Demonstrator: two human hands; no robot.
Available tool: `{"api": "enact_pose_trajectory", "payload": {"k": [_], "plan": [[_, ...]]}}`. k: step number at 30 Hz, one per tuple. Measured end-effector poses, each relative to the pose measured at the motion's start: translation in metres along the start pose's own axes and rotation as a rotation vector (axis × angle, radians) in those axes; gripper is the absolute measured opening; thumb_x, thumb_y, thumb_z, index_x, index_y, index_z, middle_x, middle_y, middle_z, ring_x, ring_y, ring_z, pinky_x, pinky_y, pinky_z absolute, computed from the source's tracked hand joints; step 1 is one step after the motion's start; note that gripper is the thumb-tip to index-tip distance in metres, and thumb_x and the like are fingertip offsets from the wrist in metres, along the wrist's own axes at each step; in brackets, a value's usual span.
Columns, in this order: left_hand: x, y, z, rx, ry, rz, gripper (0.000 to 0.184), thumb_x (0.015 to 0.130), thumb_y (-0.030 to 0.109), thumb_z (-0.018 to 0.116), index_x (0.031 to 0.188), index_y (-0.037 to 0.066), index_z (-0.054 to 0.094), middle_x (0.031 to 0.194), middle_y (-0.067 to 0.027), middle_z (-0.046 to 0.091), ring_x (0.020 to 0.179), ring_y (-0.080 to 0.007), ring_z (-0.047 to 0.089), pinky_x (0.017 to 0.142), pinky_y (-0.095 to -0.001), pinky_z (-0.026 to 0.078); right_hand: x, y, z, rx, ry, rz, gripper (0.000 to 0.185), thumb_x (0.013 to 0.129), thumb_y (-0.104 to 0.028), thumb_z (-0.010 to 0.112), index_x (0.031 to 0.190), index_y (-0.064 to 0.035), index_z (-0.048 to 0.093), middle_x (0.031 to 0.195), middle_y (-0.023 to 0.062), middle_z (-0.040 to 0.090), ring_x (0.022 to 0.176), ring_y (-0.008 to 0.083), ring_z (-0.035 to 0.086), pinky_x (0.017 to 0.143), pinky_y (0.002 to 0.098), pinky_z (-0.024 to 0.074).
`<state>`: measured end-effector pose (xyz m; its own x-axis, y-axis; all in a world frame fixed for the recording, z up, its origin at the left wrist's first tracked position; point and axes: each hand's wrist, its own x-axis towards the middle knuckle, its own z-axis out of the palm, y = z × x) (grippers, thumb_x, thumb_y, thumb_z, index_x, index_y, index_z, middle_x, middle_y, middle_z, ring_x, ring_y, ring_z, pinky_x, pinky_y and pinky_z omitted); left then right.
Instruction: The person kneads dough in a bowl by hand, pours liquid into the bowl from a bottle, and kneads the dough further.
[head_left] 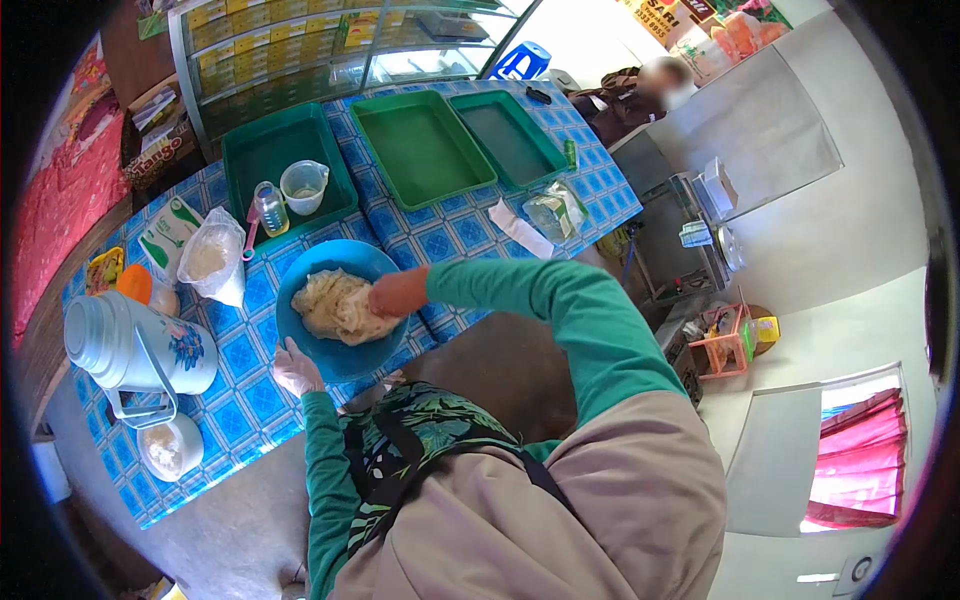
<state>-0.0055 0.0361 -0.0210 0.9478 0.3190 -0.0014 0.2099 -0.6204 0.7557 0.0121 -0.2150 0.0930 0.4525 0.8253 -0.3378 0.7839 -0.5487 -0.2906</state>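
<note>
Your right hand (396, 293) is in the dough (338, 305), its closure hidden. Your gloved left hand (298, 369), slightly curled, touches the blue basin (345, 364); I can't tell its grip.

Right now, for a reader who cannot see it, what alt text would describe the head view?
A person's right hand is in pale dough inside a blue bowl, while the left hand touches the bowl's side. Three green trays and a light-blue thermos also stand on the blue-patterned tablecloth.
</note>
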Motion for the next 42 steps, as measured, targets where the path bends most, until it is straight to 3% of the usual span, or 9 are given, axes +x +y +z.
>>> {"api": "enact_pose_trajectory", "payload": {"k": [7,12,20,23,26,29,32,34,42], "plan": [[-0.007,0.016,-0.007,-0.058,0.08,-0.013,0.037,0.089,0.026,0.047,0.101,-0.007,0.059,0.079,-0.0226,0.063,0.067,-0.0333,0.061,0.062,-0.039,0.046,-0.007,0.033,0.02,-0.442,0.326,-0.029,0.009,0.07,-0.009,0.057,0.077,-0.0039,0.056,0.081,0.0134,0.06,0.075,0.0319,0.06,0.065,0.0394,0.0472],[-0.007,0.02,-0.001,-0.125,0.103,-0.143,0.038,0.089,0.026,0.046,0.1,-0.007,0.059,0.079,-0.0233,0.063,0.067,-0.0337,0.061,0.062,-0.0397,0.046,0.007,0.003,0.043,0.0,0.224,0.368,0.012,0.069,-0.017,0.057,0.07,-0.0047,0.057,0.067,0.0121,0.06,0.064,0.0314,0.06,0.054,0.0396,0.0459],[-0.008,0.02,0.008,-0.126,0.202,-0.105,0.042,0.089,0.03,0.044,0.099,-0.009,0.058,0.084,-0.0249,0.062,0.073,-0.0365,0.061,0.067,-0.041,0.047,0.052,-0.038,0.102,0.734,0.427,0.473,0.004,0.068,-0.011,0.059,0.067,-0.0076,0.06,0.059,0.0031,0.059,0.058,0.022,0.058,0.052,0.0348,0.0447],[-0.006,0.025,-0.001,-0.09,0.138,-0.119,0.042,0.089,0.031,0.044,0.098,-0.007,0.059,0.083,-0.0245,0.062,0.074,-0.0366,0.061,0.067,-0.0424,0.047,0.08,-0.052,0.118,-0.037,0.099,0.31,0.011,0.062,-0.012,0.062,0.072,-0.0129,0.065,0.081,0.0079,0.062,0.077,0.0251,0.059,0.063,0.0415,0.0462],[-0.01,0.032,-0.016,0.033,-0.023,-0.101,0.037,0.088,0.031,0.044,0.097,-0.002,0.06,0.081,-0.0228,0.062,0.072,-0.0362,0.06,0.064,-0.0432,0.047,0.094,-0.088,0.11,1.423,1.091,0.232,0.021,0.082,-0.009,0.057,0.102,-0.0025,0.058,0.093,0.0021,0.057,0.087,0.0109,0.054,0.075,0.0284,0.0466],[-0.009,0.043,-0.024,0.046,-0.102,-0.201,0.032,0.087,0.029,0.048,0.097,0.002,0.062,0.083,-0.0211,0.063,0.072,-0.0344,0.061,0.065,-0.0417,0.047,0.058,-0.075,0.054,1.901,1.06,0.249,0.038,0.086,-0.017,0.057,0.118,-0.0002,0.047,0.115,0.008,0.048,0.103,0.0149,0.048,0.088,0.0324,0.0417],[-0.012,0.029,-0.013,-0.067,0.028,-0.179,0.03,0.087,0.024,0.05,0.104,0.002,0.061,0.084,-0.0208,0.063,0.071,-0.0321,0.062,0.065,-0.0392,0.047,0.04,-0.07,0.037,1.509,0.881,0.372,0.051,0.078,-0.008,0.062,0.123,0.0016,0.041,0.126,0.014,0.042,0.109,0.0214,0.047,0.089,0.0357,0.042],[-0.011,0.025,-0.005,-0.206,0.091,-0.122,0.028,0.087,0.018,0.052,0.107,0.001,0.06,0.085,-0.0207,0.063,0.073,-0.031,0.062,0.066,-0.0379,0.047,0.039,-0.079,0.026,0.233,0.403,0.455,0.057,0.075,-0.009,0.06,0.126,0.0038,0.038,0.129,0.0218,0.039,0.113,0.0308,0.046,0.092,0.039,0.0405],[-0.014,0.026,0.001,-0.117,0.154,-0.119,0.026,0.085,0.016,0.055,0.105,0.001,0.061,0.072,-0.0201,0.06,0.064,-0.0323,0.058,0.059,-0.0393,0.045,0.116,-0.055,0.066,-0.568,0.278,0.392,0.043,0.074,-0.014,0.054,0.109,0.0108,0.052,0.107,0.0288,0.054,0.089,0.0362,0.057,0.068,0.0405,0.0497]]}}
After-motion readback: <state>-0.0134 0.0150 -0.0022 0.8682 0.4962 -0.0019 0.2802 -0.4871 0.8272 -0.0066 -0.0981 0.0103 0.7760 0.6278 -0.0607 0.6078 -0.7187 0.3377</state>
